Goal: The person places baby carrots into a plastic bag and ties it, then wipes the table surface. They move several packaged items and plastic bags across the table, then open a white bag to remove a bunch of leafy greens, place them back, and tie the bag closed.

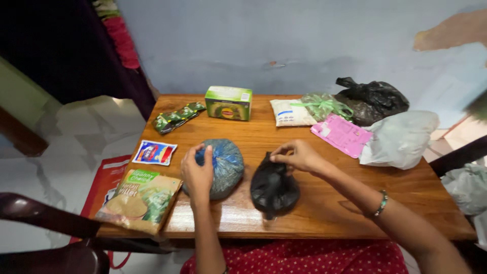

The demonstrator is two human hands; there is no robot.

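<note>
1. My left hand [198, 175] grips the blue bag [219, 167], which sits on the table's [324, 213] near middle.
2. My right hand [299, 156] pinches the top of the black bag [273, 190], just beside it.
3. Farther off: a green box [229, 102] and a pink packet [341, 134].

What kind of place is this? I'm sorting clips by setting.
Probably a home: a wooden table against a painted wall, spread with grocery packets, a green box and tied bags, with the left hand on a blue bag.

A wooden table [324, 203] carries bags, packets and a green box [228, 102].
</note>
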